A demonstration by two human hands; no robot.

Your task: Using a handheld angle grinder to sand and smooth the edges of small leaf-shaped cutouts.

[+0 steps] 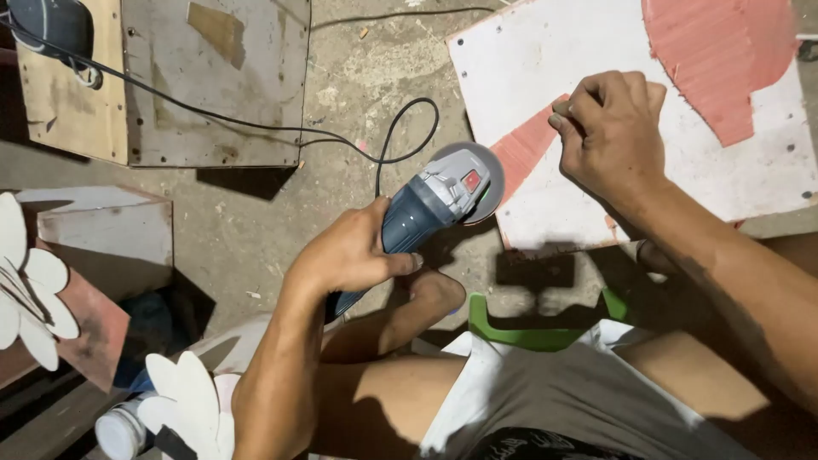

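Fingers of the left hand (pixel 345 255) wrap tight round the blue-grey body of an angle grinder (pixel 426 209), which sticks out up and to the right from the fist. Its round disc guard (pixel 481 175) hangs just over the lower left edge of a white board (pixel 554 60) lying on the concrete floor (pixel 256 230). The right hand (pixel 609 136) rests on that board, curled shut with fingertips pinched on a small dark piece I cannot identify, just right of the grinder's disc and beside a pink painted patch (pixel 528 145). A black cable (pixel 256 128) runs from the grinder's side across the floor, up and left of the board. Below the board's near edge sits a green stool (pixel 528 336) under the person's legs.
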